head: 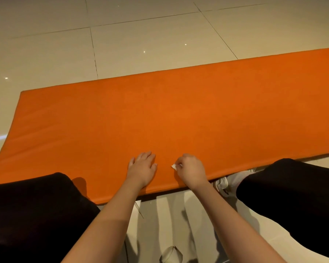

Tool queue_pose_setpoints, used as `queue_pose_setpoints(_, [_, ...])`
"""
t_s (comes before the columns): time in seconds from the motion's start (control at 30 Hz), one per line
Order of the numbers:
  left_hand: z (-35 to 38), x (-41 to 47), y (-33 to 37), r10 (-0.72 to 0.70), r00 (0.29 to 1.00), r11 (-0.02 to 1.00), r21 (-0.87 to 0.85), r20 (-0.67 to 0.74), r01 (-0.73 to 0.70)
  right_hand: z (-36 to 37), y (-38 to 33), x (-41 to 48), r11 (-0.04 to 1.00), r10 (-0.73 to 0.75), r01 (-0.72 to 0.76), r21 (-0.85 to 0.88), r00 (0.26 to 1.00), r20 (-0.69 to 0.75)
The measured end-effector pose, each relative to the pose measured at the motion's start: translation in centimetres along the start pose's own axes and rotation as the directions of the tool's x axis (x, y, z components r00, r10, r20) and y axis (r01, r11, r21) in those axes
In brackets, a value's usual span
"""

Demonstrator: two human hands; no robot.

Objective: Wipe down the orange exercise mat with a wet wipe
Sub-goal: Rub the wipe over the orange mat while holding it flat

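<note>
tiled floor (141,25) | orange mat (179,114) flat | white wipe (174,166) crumpled

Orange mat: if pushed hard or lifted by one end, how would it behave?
Probably floppy: the orange mat looks thin and its near edge rides up over a white shoe. It may slide on the glossy floor tiles, perhaps why the left hand presses it flat while the right hand pinches the wipe.
</note>
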State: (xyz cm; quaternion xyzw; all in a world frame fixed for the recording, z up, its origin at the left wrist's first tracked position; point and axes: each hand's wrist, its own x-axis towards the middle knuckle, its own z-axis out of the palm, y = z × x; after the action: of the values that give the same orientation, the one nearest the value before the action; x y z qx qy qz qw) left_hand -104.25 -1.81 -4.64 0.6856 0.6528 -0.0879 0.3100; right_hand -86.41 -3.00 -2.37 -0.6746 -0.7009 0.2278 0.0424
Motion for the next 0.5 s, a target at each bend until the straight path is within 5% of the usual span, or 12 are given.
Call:
queue_pose_setpoints(0.13, [-0.4,-0.8,-0.6,0.021,1.000,1.000,-0.007,0.019,-0.021,-1.4,1.1,-0.2,0.994,0.080,-0.077,-0.072,0.996,0.040])
queue_pose_setpoints(0.27, [-0.6,-2.0,-1.6,0.008,1.000,1.000,-0.015,0.009,-0.008,-1.5,1.4,-1.4,0.951,0.260,-0.273,-0.145,0.960,-0.102])
queue_pose_setpoints(0.43, [-0.2,-2.9,-1.8,0.013,1.000,1.000,-0.002,0.002,-0.013,1.0,-3.4,-2.7,0.999,0.032,-0.031,-0.019,0.999,0.017])
queue_pose_setpoints(0.5, [-0.5,-3.2,-1.9,0.022,1.000,1.000,-0.010,0.012,-0.022,0.0,-2.4,-2.4,0.998,0.058,-0.057,-0.038,0.998,0.026])
